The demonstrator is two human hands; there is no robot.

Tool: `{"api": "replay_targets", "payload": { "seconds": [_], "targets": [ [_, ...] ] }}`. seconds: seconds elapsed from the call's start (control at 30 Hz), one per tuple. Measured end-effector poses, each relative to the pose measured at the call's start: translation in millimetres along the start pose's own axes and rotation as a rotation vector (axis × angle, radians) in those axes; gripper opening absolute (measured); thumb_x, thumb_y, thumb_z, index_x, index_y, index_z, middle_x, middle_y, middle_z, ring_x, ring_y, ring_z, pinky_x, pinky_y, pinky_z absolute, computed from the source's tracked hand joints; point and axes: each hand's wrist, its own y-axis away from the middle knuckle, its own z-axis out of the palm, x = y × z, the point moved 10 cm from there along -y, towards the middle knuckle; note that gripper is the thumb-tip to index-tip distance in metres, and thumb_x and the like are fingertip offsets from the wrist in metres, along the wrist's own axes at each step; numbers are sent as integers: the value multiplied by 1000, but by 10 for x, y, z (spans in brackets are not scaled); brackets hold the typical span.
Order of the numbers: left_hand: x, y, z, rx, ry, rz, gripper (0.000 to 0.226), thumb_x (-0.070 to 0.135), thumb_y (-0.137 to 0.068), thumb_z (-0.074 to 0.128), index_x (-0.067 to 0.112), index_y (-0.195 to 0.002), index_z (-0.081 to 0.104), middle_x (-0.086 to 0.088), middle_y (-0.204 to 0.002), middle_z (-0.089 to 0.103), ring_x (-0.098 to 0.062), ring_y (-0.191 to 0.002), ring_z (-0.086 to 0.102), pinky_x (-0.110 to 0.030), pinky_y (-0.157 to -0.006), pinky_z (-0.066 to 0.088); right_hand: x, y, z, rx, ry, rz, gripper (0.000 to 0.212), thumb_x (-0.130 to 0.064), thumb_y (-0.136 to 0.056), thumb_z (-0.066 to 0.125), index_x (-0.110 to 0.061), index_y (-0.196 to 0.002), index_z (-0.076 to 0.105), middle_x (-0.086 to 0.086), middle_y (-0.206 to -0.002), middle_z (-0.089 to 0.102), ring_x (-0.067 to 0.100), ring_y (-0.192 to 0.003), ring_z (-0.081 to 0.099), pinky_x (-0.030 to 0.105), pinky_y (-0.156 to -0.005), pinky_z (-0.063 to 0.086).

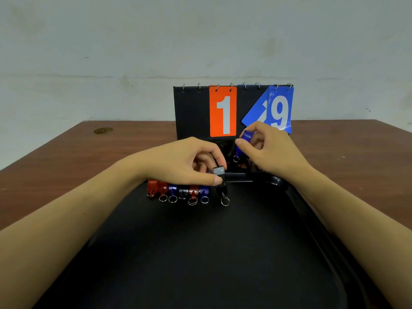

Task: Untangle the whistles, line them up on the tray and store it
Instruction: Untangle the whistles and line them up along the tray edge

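- Left hand point(191, 161) pinching black whistle point(220, 182), setting it beside the whistle row point(178, 192) on tray point(276, 181), rings facing front.
- Right hand point(267, 150) pinching blue whistle point(244, 141) over the desk point(66, 157), probably next.

Pale grey-white plaster wall point(133, 41) fills upper half of frame, stained & scuffed w/ faint horizontal crack mid-height. Reddish-brown wooden table point(66, 157) spans centre, small brass-coloured round mark point(103, 130) at upper left.
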Motion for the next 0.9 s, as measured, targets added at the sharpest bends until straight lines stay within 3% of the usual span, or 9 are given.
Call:
{"api": "replay_targets", "payload": {
  "seconds": [0.33,0.47,0.7,0.8,0.9],
  "targets": [
    [31,-4,5,10,-17,15,25,30,-93,75,30,-116,65,9,-94,76,-11,-79,68,-27,-75,55,-16,6,-29,3,10,-12,25,-44,-95,65,-24,-109,58,-7,-85,68,4,-73,62,14,-66,42],
    [-5,-26,0,20,-16,4,25,28,-94,75,28,-117,65,7,-95,76,-7,-77,66,-15,-68,49,-13,5,-30,5,2,-13,26,-44,-95,65,-23,-109,59,-7,-84,68,5,-71,61,14,-65,42],
    [-31,-36,9,36,-74,9,25,32,-90,78,33,-114,70,17,-98,71,-6,-85,64,-12,-69,47,-30,3,-48,5,19,-18,24,-44,-95,64,-25,-108,57,-13,-81,64,2,-72,60,12,-65,41],
    [-32,-36,0,53,-105,17,25,33,-91,77,31,-114,70,23,-98,66,5,-92,61,-5,-75,43,-28,4,-49,2,19,-15,25,-44,-96,64,-25,-110,57,-11,-83,64,3,-73,60,12,-65,41],
    [-55,-52,-5,64,-154,33,27,36,-92,75,30,-117,70,20,-117,66,11,-111,55,3,-87,36,-29,3,-41,-5,20,-16,25,-44,-96,64,-26,-109,55,-12,-83,63,2,-72,60,12,-65,41]
  ]
}}
